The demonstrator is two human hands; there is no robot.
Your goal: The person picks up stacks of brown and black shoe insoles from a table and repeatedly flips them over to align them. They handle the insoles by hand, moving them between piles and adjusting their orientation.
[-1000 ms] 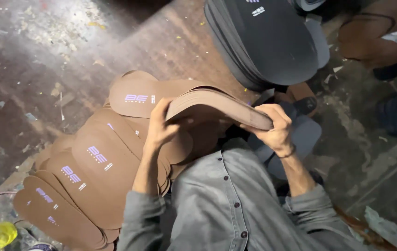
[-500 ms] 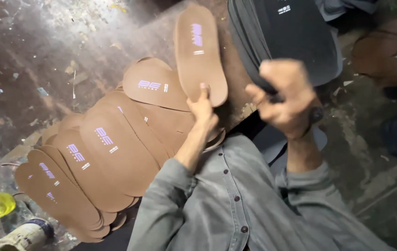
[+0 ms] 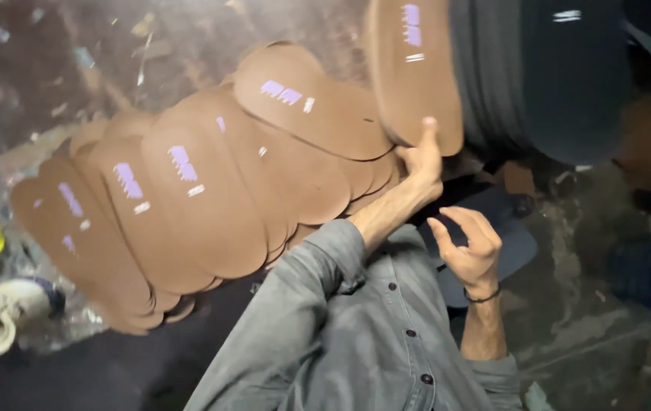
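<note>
- Insole [image 3: 414, 76]: flat brown oval, smooth, propped against the dark stack [image 3: 539, 72]; my left hand [image 3: 422, 156] fingers press its lower edge.
- My right hand [image 3: 472, 247] hangs loosely open, holding nothing.
- Brown insoles [image 3: 188, 198] fan out overlapping across the surface.

Brown foam insole with purple print [image 3: 417, 72] now lifted to frame top beside dark stack, left hand [image 3: 423, 164] pressing it, right hand [image 3: 472, 247] released, lowered, empty.

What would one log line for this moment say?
left hand: touching top brown insole | right hand: open, empty | brown insoles: overlapping row | dark stack: beside
</note>
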